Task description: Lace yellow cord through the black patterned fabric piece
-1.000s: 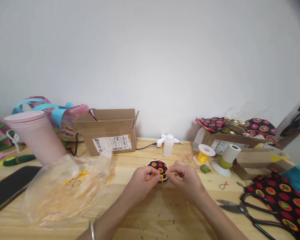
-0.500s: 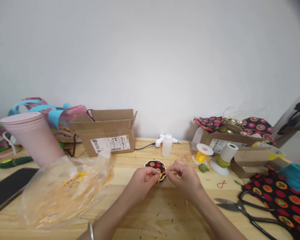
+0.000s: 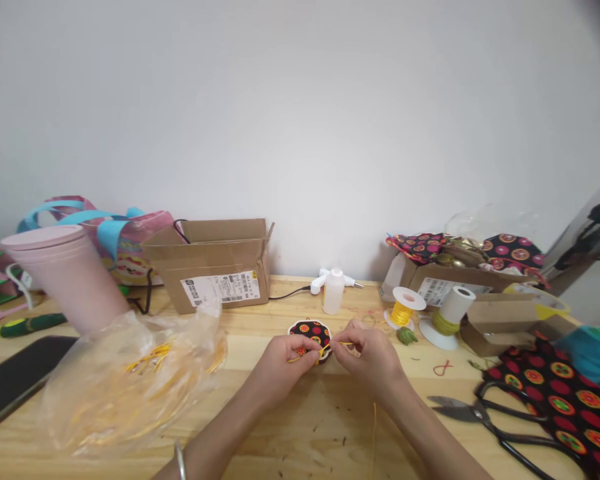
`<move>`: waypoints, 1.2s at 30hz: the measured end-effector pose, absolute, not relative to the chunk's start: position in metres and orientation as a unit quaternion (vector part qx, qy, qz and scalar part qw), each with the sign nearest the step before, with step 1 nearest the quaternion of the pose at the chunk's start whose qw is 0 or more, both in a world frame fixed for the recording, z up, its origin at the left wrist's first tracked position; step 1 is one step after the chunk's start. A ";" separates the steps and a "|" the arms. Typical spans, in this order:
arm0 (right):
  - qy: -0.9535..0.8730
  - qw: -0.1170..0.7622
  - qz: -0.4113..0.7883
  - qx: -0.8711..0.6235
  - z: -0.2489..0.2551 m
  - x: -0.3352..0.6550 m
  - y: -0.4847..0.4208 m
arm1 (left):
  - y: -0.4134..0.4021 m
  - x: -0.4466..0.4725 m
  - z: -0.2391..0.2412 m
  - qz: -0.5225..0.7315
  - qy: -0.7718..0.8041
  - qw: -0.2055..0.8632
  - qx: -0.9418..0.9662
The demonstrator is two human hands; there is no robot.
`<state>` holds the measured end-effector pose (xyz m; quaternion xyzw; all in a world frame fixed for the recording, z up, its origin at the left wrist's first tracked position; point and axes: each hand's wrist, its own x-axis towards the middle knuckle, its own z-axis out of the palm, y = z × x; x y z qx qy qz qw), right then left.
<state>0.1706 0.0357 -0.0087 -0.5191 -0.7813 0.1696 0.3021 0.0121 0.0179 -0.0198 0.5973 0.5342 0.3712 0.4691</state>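
View: head camera, looking forward and down over the tabletop (image 3: 260, 433).
Left hand (image 3: 287, 361): thumb and index finger pinch the yellow cord (image 3: 325, 349); a bracelet (image 3: 180, 460) circles the wrist.
Right hand (image 3: 375, 358): fingertips are closed on the yellow cord, just beside the left fingertips.
Yellow cord: runs across the gap between the two hands; a thin strand also trails below the right hand toward the near edge.
Round fabric piece (image 3: 305, 329): black with red and yellow motifs, pale scalloped edge; located directly beyond the fingertips and partly covered by them. Finger contact with it: cannot tell.
Bottle (image 3: 333, 293): white, upright, beyond the round fabric piece, in front of a white corded tool (image 3: 319, 283).
Spools: yellow spool (image 3: 409, 299) and olive spool (image 3: 449, 325), side by side, beyond and right of the right hand.
Scissors (image 3: 473, 414): black handles, blades pointing left, right of the right forearm, beside patterned cloth (image 3: 563, 403).
Plastic bag (image 3: 130, 400): clear, containing yellow strands, left of the left forearm.
Cardboard box (image 3: 165, 287): labelled, open-topped, near the wall behind the plastic bag.
Tumbler (image 3: 75, 280): pink, lidded, left of the cardboard box.
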 end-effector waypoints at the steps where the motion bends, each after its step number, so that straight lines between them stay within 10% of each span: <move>1: -0.781 0.300 0.164 -0.523 -0.008 0.171 0.035 | 0.018 0.012 -0.019 0.369 0.533 0.470 0.599; 36: -0.820 0.304 0.184 -0.448 -0.018 0.165 0.032 | 0.018 0.010 -0.023 0.389 0.537 0.474 0.579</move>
